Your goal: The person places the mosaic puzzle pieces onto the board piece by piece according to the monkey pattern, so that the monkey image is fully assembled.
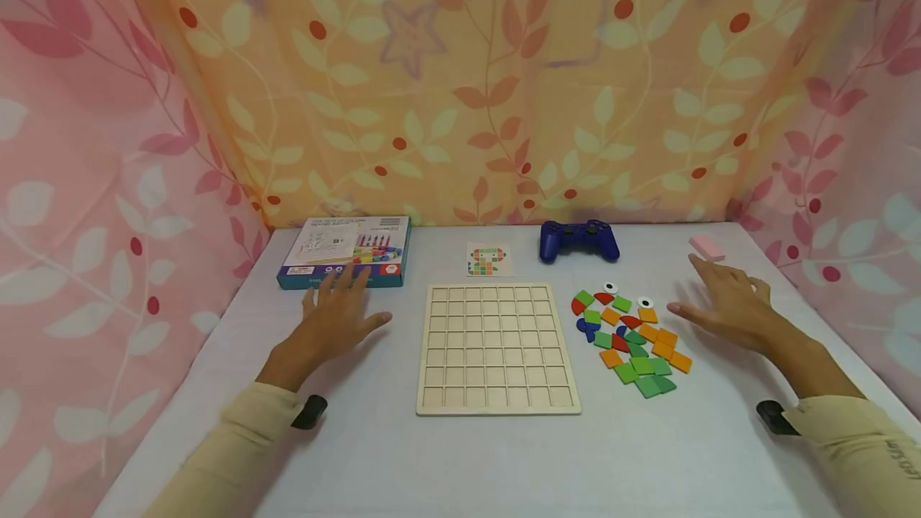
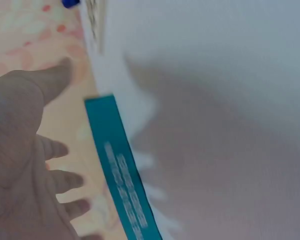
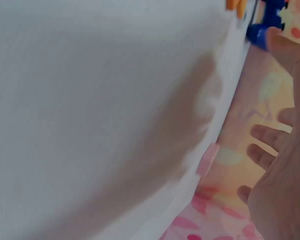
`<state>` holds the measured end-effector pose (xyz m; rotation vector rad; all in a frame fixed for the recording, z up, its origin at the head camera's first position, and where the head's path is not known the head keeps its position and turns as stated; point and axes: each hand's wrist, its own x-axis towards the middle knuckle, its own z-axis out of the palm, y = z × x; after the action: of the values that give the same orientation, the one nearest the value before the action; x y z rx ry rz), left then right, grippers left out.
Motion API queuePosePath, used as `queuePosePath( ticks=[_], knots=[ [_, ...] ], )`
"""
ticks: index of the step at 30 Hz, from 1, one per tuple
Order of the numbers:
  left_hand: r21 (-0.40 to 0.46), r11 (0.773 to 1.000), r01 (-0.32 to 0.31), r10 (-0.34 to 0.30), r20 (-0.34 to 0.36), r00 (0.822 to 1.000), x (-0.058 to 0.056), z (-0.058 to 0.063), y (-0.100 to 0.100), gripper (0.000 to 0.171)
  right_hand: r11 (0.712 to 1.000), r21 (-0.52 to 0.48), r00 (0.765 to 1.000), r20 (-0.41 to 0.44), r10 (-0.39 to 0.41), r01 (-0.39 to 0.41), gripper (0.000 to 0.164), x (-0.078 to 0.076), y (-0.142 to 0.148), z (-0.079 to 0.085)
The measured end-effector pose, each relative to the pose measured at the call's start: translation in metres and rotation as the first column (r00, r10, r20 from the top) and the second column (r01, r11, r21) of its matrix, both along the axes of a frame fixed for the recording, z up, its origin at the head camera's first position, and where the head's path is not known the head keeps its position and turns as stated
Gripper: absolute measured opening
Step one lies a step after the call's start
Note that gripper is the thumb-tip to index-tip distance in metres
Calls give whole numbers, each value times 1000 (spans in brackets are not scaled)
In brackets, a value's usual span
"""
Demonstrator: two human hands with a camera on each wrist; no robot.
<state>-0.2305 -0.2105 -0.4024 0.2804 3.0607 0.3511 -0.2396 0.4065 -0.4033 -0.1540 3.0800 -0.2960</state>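
Sleeves (image 1: 237, 430): we're seeing tan cuffs entering from both near corners, a black wrist piece (image 1: 309, 412) showing under the left one, another under the right.
Table (image 1: 489, 462): white cloth is running under everything; both hands are casting shadows on it in the wrist views.
Board (image 1: 498, 350): pale gridded tray is lying flat between the hands, well apart from both.
Loose tiles (image 1: 647, 332): green, orange, red and blue pieces are lying scattered, some overlapping, right of the board, sitting between it and the right hand.
Eye discs (image 1: 610, 288): two white rounds with dark centres are lying at the far side of the tiles.
Left hand (image 1: 338, 318): fingers are spreading wide, thumb pointing toward the board; fingertips are overlapping the box's near edge in the head view, but we're seeing a gap in the left wrist view.
Right hand (image 1: 730, 306): fingers are spreading, thumb held away and pointing toward the tiles.
Box (image 1: 388, 238): printed, teal-sided, lying just beyond the left hand, blocking its way farther back.
Pink block (image 1: 707, 248): lying just past the right fingertips.
Card (image 1: 489, 259): coloured pattern is lying right behind the board.
Controller (image 1: 579, 241): blue gamepad is sitting beyond the tiles.
Curtain (image 1: 489, 78): leaf-printed cloth is closing off the back.
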Motion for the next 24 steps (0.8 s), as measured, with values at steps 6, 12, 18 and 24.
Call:
queuePosePath(
  ticks=[6,12,18,24],
  knots=[
    [202,979,27,-49,107,993,2,-2,28,81,997,-23,998,2,68,-68,97,-3,-30,2],
    [394,919,18,-100,188,977,2,-8,51,71,986,-122,993,17,116,-114,79,-5,-64,2],
    [446,895,-9,-93,205,974,1,-12,65,64,960,-243,988,38,151,-137,52,-8,-90,-2],
    [513,859,-8,-130,232,964,-1,-13,70,28,935,-316,978,77,195,-162,40,-7,-107,-2]
  ],
)
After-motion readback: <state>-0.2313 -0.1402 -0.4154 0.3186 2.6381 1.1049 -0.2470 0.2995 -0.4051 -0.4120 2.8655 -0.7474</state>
